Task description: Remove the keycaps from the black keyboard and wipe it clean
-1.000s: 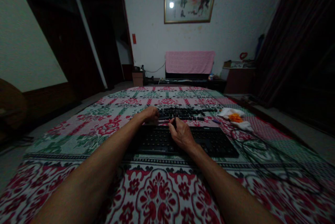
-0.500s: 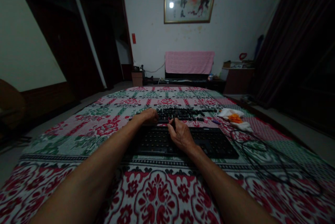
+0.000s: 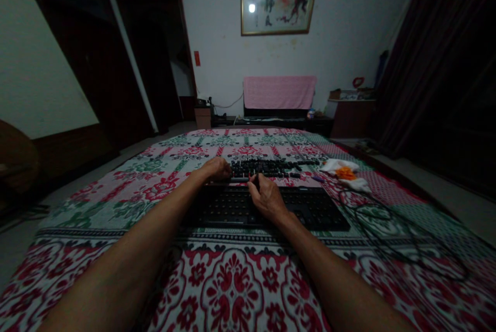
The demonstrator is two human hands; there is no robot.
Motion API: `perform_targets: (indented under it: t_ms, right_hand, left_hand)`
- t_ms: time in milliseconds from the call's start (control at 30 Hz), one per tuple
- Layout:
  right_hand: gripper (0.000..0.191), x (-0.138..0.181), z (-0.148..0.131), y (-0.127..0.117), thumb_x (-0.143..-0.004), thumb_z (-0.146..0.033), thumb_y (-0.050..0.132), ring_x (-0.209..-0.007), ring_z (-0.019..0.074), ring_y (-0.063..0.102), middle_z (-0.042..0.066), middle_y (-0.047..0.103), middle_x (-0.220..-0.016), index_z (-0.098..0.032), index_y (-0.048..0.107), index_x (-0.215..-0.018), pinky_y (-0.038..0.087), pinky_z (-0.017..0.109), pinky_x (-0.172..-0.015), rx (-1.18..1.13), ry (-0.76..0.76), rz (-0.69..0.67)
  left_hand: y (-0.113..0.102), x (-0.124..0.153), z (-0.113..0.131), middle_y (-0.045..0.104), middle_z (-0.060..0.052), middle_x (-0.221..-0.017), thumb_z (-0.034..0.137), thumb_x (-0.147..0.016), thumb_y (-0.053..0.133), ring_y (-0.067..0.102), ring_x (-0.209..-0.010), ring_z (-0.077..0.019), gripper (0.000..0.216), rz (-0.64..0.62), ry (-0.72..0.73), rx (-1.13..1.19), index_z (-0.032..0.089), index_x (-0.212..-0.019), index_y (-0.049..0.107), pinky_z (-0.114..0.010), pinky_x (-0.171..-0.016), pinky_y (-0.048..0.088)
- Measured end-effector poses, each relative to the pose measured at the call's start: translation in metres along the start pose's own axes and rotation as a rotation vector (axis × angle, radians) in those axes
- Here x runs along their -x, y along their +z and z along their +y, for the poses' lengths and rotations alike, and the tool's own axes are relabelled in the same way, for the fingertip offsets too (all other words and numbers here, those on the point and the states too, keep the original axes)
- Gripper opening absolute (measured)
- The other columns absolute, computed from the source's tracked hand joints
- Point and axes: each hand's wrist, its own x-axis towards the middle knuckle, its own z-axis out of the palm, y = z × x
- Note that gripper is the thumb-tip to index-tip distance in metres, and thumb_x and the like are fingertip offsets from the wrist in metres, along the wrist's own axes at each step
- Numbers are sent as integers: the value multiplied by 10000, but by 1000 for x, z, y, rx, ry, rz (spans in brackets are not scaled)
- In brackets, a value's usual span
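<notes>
A black keyboard [image 3: 310, 208] lies on the flowered bedspread [image 3: 228, 285] in front of me. Beyond it sits a row of loose black keycaps [image 3: 271, 167]. My left hand [image 3: 216, 168] is curled at the left end of that row, its fingers closed on something I cannot make out. My right hand [image 3: 267, 198] rests over the keyboard's far edge, pinching a thin dark tool whose tip points at the keycaps.
White cloths with an orange piece [image 3: 346, 172] lie to the right of the keycaps. A black cable [image 3: 387, 239] loops over the bedspread at right. A pink-covered cabinet [image 3: 279, 92] stands at the far wall. Dark curtain at right.
Both hands stay at the keycaps and keyboard with only slight shifts. The view has moved a little.
</notes>
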Motion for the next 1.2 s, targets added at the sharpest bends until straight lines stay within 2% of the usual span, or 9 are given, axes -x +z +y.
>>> perform_targets:
  t_ms: [233, 400, 467, 567, 667, 767, 1000, 1100, 1200]
  right_hand:
    - [160, -6, -3, -8, -832, -285, 447, -675, 166, 593, 61, 630, -737, -162, 549, -836, 414, 249, -660, -77, 48, 59]
    - [205, -17, 5, -23, -789, -357, 476, -607, 141, 569, 17, 605, -640, -172, 563, -787, 426, 237, -613, -211, 171, 123]
    - [222, -17, 9, -25, -768, -382, 494, -592, 133, 561, 6, 597, -622, -170, 559, -768, 434, 231, -587, -326, 212, 78]
    - [252, -8, 9, -26, -737, -414, 541, -577, 119, 551, -3, 593, -629, -163, 544, -761, 447, 229, -568, -552, 231, -81]
    - [266, 5, 6, -27, -713, -409, 592, -601, 111, 557, -2, 604, -680, -160, 543, -791, 462, 239, -594, -693, 203, -225]
    - [261, 15, 6, -33, -717, -400, 606, -643, 119, 575, 5, 611, -709, -158, 545, -796, 476, 260, -642, -711, 194, -267]
    - [260, 19, 5, -41, -733, -372, 616, -648, 120, 586, 8, 615, -704, -153, 537, -848, 471, 257, -648, -751, 179, -450]
    - [240, 21, 0, -40, -744, -361, 605, -621, 105, 557, -5, 590, -678, -150, 543, -839, 444, 222, -603, -682, 126, -509]
    - [214, 22, -3, -40, -758, -340, 586, -604, 92, 516, -17, 556, -670, -148, 558, -849, 411, 195, -560, -571, 60, -496]
  left_hand:
    - [7, 5, 0, 705, -24, -764, 209, -691, 516, 622, -730, -158, 271, 56, -40, -17, 232, -855, 731, -198, -627, 423]
    - [2, 19, 9, 712, -6, -842, 228, -726, 516, 621, -780, -142, 277, 58, 32, 98, 226, -912, 720, -182, -645, 419]
    - [2, 28, 15, 711, 7, -836, 253, -730, 524, 616, -764, -134, 267, 41, 82, 158, 221, -909, 719, -175, -631, 413]
    - [7, 39, 25, 707, 14, -848, 286, -744, 514, 612, -774, -134, 280, 40, 137, 190, 228, -937, 708, -178, -652, 413]
    - [17, 45, 32, 698, -10, -954, 311, -743, 523, 613, -867, -160, 318, 77, 99, 209, 228, -1003, 687, -200, -718, 422]
    - [26, 49, 36, 686, -19, -1013, 329, -751, 517, 609, -915, -179, 341, 98, 56, 218, 246, -1048, 664, -225, -759, 429]
    - [35, 55, 35, 675, -27, -1033, 311, -777, 490, 606, -928, -182, 345, 169, 141, 217, 253, -1084, 638, -245, -795, 427]
    - [39, 53, 34, 677, -27, -1026, 305, -778, 491, 605, -930, -183, 345, 178, 131, 216, 255, -1088, 635, -244, -785, 429]
    - [42, 51, 33, 664, -15, -1072, 306, -776, 499, 594, -967, -178, 359, 181, 130, 222, 270, -1112, 619, -239, -807, 423]
